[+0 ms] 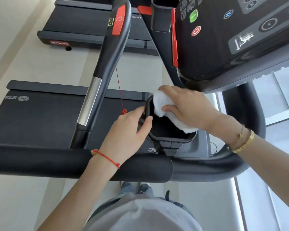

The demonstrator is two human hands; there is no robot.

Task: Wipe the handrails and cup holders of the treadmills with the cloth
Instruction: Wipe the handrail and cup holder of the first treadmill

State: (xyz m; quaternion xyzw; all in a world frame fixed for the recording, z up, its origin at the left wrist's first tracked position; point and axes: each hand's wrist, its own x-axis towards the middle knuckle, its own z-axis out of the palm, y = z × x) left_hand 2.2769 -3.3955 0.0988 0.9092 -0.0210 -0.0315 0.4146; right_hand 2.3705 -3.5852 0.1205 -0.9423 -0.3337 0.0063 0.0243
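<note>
Fingers (167, 108) press white cloth (163, 104) into black cup holder (170, 140).

The far treadmill's end cap (60, 41) has a small red label with white letters that say "STAR TRAC", seen upside down. The near treadmill's belt deck (40, 117) shows the letters "STA" beside a little oval badge, also upside down. Low on the frame by the cup holder (167, 134) the letters "AC" show. The console (232, 35) has round button signs, but its small white print is too blurry to read.
</note>
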